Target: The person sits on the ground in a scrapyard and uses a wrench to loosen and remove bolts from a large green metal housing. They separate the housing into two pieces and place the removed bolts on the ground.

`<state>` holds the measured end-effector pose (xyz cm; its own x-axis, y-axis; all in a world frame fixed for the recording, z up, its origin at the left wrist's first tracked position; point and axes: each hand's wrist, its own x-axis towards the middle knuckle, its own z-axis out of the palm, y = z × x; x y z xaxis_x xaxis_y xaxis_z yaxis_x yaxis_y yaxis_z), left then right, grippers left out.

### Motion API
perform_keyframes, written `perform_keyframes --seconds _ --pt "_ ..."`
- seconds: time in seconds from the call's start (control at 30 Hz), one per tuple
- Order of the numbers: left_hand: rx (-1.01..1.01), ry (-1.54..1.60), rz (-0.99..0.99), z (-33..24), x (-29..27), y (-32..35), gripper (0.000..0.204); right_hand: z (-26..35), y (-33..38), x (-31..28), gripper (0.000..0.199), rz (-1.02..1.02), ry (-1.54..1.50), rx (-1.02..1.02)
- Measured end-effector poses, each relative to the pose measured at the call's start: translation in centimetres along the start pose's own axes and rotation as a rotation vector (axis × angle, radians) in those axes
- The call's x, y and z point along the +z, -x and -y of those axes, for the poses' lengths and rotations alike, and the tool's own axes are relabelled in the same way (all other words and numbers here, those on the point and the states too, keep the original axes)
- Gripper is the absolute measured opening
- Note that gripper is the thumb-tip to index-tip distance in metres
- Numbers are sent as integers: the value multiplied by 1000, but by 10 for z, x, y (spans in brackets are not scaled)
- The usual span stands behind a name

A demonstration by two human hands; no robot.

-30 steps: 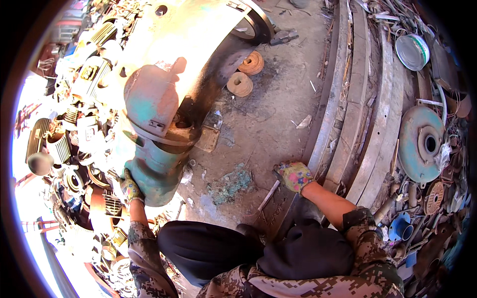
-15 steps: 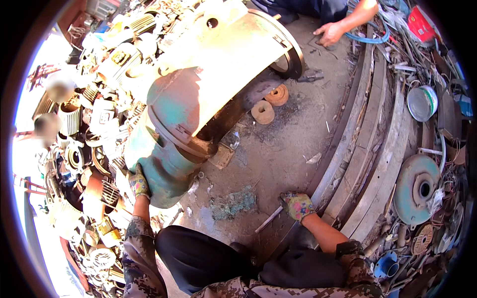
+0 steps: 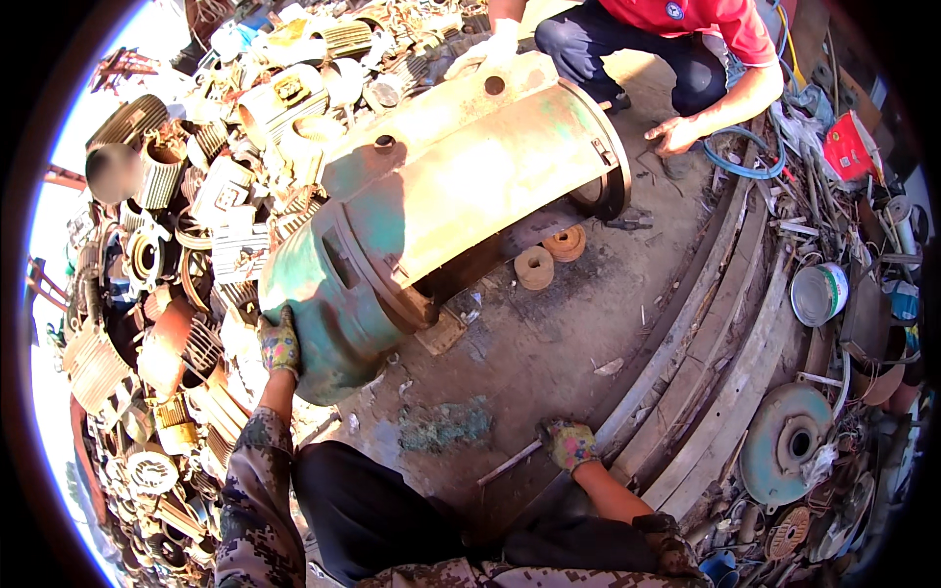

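Observation:
A large green metal housing (image 3: 377, 225) with a round end lies on its side in front of me, its upper face washed out by sunlight. My left hand (image 3: 278, 345), in a flowered glove, rests against the near left end with its thumb stretched out. Lower right, my right hand (image 3: 569, 445) wears a similar glove and is low over the ground beside the planks. Its fingers are curled at the upper end of a thin pale rod (image 3: 508, 464); the exact grip is partly hidden. Two ring-shaped brown pieces (image 3: 534, 268) sit beside the housing's open underside.
A co-worker in a red shirt (image 3: 676, 15) crouches beyond the housing, one gloved hand (image 3: 495, 47) near its far edge. Scrap motor casings (image 3: 206, 201) heap up on the left. Along the right run long planks (image 3: 725, 382), a tin (image 3: 818, 294) and a round green cover (image 3: 787, 444).
The view has tipped up, bringing the co-worker's red shirt in. The housing's upper side appears shifted to the right. Both my hands keep their places on the housing and near the planks.

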<state>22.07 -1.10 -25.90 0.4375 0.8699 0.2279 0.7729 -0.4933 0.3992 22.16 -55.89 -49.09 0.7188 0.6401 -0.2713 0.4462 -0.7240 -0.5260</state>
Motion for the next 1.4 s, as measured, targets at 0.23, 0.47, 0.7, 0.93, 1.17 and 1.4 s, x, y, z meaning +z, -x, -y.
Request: perform_keyframes --seconds 0.23,0.47,0.7,0.93,1.17,1.4 --pt "4 11 10 -4 3 1 86 -6 3 10 29 -112 -29 -26" --pt "-8 39 41 1 5 -1 86 -9 3 9 27 -99 -28 -48" --pt "26 -39 21 22 10 -19 88 -4 0 11 27 -83 -56 -40" --pt "-31 29 46 -9 11 -9 89 -16 -1 28 26 -157 -58 -66" --pt "25 69 106 -3 14 -5 94 -33 0 58 24 -47 -36 5" --pt "-5 127 75 -2 -3 -8 63 -9 4 14 23 -134 -63 -26"
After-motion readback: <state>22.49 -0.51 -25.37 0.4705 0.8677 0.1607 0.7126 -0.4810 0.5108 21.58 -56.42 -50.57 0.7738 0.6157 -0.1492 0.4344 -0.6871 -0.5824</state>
